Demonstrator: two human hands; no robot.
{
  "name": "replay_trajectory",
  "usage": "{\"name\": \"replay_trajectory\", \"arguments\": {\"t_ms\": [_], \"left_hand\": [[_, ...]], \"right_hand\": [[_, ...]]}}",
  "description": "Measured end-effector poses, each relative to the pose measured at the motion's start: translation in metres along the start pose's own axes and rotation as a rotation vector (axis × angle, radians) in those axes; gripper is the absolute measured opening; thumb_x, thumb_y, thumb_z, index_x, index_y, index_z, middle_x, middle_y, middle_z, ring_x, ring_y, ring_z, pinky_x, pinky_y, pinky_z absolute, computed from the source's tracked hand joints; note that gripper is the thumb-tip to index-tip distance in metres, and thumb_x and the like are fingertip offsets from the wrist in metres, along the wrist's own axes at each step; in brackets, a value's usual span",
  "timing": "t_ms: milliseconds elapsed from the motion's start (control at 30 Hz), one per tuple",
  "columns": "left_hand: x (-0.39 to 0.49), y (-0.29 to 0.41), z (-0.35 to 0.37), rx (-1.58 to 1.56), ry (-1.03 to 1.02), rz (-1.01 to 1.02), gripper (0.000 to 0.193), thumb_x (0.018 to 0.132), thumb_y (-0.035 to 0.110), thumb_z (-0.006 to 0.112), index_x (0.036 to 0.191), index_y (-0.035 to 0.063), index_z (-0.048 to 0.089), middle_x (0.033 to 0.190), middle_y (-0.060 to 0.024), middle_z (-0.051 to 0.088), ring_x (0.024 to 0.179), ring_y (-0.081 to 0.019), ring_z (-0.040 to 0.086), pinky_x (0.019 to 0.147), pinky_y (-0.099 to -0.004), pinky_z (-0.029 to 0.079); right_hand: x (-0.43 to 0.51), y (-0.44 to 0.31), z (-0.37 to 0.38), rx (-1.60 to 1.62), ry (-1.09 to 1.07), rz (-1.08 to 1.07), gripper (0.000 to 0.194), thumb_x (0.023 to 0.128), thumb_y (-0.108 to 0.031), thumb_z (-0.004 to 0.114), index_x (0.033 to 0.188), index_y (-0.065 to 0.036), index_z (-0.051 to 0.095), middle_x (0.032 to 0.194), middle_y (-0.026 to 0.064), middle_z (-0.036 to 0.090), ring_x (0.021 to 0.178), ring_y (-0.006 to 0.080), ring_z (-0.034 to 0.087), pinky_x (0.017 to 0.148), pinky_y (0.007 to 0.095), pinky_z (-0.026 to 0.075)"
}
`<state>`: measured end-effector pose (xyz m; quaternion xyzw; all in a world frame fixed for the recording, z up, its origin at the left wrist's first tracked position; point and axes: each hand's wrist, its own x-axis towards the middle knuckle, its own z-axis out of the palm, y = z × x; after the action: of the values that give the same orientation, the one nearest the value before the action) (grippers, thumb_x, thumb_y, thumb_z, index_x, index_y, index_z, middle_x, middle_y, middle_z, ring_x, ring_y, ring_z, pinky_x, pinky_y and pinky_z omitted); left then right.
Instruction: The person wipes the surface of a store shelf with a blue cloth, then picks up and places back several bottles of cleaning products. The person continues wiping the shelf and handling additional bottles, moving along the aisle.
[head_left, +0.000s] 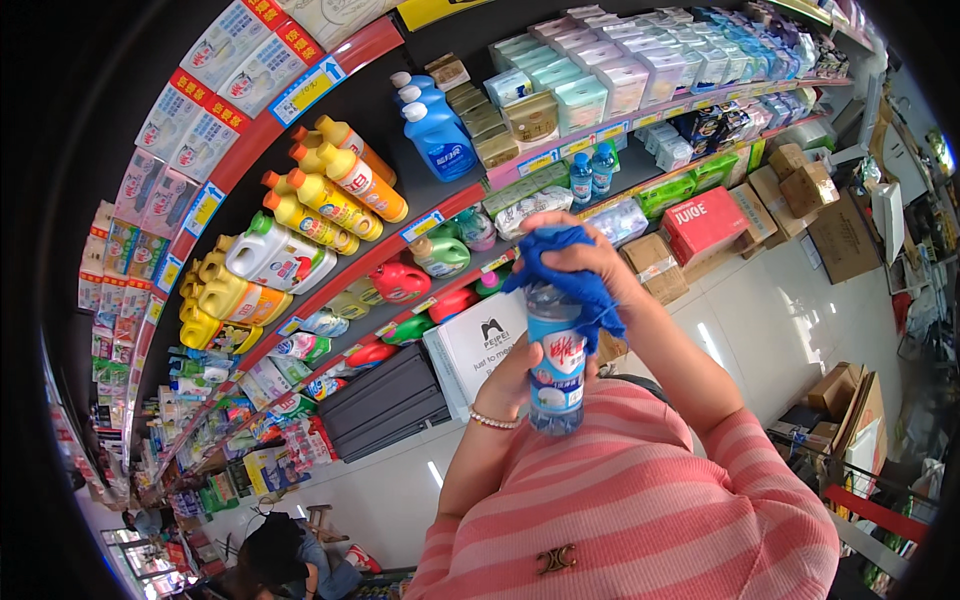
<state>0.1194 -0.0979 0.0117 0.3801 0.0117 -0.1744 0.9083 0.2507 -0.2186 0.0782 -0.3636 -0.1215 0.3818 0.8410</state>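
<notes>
Close to my chest, my left hand (510, 375) is wrapped around a clear plastic bottle of detergent (556, 394) with a blue and white label. The bottle is nearly upright, its base towards me. My right hand (596, 259) grips a blue cloth (559, 281) and presses it over the bottle's upper end, which is hidden beneath it. One end of the cloth hangs down the bottle's right side. Just beyond, two small blue-capped bottles (591, 176) stand on a shelf.
Shelves hold yellow and orange cleaner bottles (337, 195), blue jugs (442, 146) and tissue packs (581, 101). A white box (480, 334) and dark panels (386, 401) rest below. Cartons (705, 225) line the floor at right. Another person (289, 551) is low at the lower left.
</notes>
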Motion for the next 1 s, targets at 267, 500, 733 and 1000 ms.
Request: {"name": "replay_trajectory", "arguments": {"t_ms": [267, 500, 733, 1000], "left_hand": [[-0.005, 0.006, -0.003, 0.596, 0.231, 0.155, 0.074, 0.079, 0.033, 0.076, 0.135, 0.0001, 0.040, 0.119, -0.0122, 0.057, 0.102, -0.0184, 0.059, 0.092, -0.0318, 0.047], [0.009, 0.001, 0.003, -0.362, -0.031, 0.020, 0.088, 0.079, 0.066, 0.056, 0.122, -0.0106, 0.047, 0.099, -0.0224, 0.063, 0.063, -0.0280, 0.063, 0.049, -0.0351, 0.050], [0.009, 0.001, 0.001, -0.603, 0.001, -0.007, 0.094, 0.079, 0.071, 0.051, 0.126, -0.0099, 0.044, 0.099, -0.0264, 0.061, 0.061, -0.0316, 0.062, 0.051, -0.0383, 0.053], [0.025, 0.004, 0.016, 0.584, 0.534, 0.350, 0.062, 0.081, 0.025, 0.073, 0.126, -0.0011, 0.039, 0.107, -0.0153, 0.062, 0.092, -0.0232, 0.065, 0.078, -0.0315, 0.052]], "right_hand": [[0.014, -0.038, -0.006, 0.020, 0.287, -0.224, 0.050, 0.081, -0.027, 0.068, 0.125, -0.009, 0.054, 0.105, 0.0117, 0.064, 0.093, 0.0233, 0.064, 0.081, 0.0389, 0.054], [0.005, 0.029, -0.016, 0.304, 0.149, 0.024, 0.078, 0.078, -0.060, 0.067, 0.130, -0.005, 0.048, 0.117, 0.0149, 0.060, 0.101, 0.0264, 0.061, 0.088, 0.0401, 0.052], [-0.010, 0.011, -0.002, 0.108, 0.122, 0.089, 0.065, 0.081, -0.045, 0.069, 0.126, -0.003, 0.050, 0.111, 0.0126, 0.062, 0.096, 0.0213, 0.063, 0.086, 0.0355, 0.053], [0.007, 0.006, -0.004, -0.044, 0.206, -0.030, 0.055, 0.082, -0.037, 0.072, 0.119, -0.001, 0.050, 0.098, 0.0087, 0.062, 0.082, 0.0150, 0.063, 0.073, 0.0283, 0.053]]}}
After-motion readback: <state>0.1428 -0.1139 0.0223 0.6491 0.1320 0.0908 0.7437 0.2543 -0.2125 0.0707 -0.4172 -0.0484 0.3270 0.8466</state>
